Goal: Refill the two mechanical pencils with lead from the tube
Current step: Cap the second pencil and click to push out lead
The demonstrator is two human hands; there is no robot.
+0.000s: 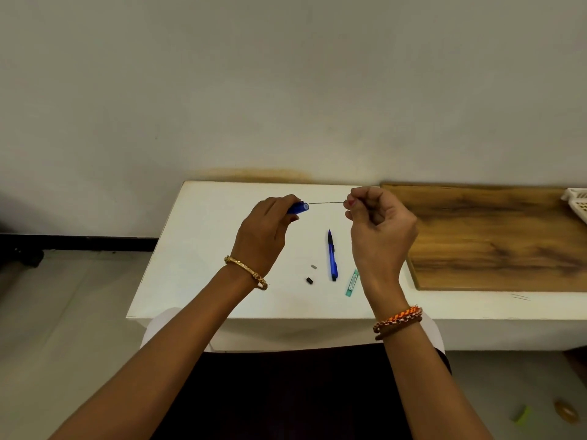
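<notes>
Blue pencil [332,258], teal lead tube [351,282], white table [203,242]

A smooth matt white finish is being shown by the desk [197,249], beside a varnished, grained wooden board [495,239]; glossy blue plastic is being shown by both pencils [300,207] [332,258], translucent green plastic by the lead tube [351,282], shiny gold metal by the bangle [246,270]

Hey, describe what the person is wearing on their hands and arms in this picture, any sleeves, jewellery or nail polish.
Both forearms are bare, with no sleeves in view. The left hand has a gold metal bangle with an ornate knob at its wrist. The right hand has a braided orange and white thread band at its wrist, with a brown beaded bracelet beside it. One right fingernail shows red polish.
</notes>
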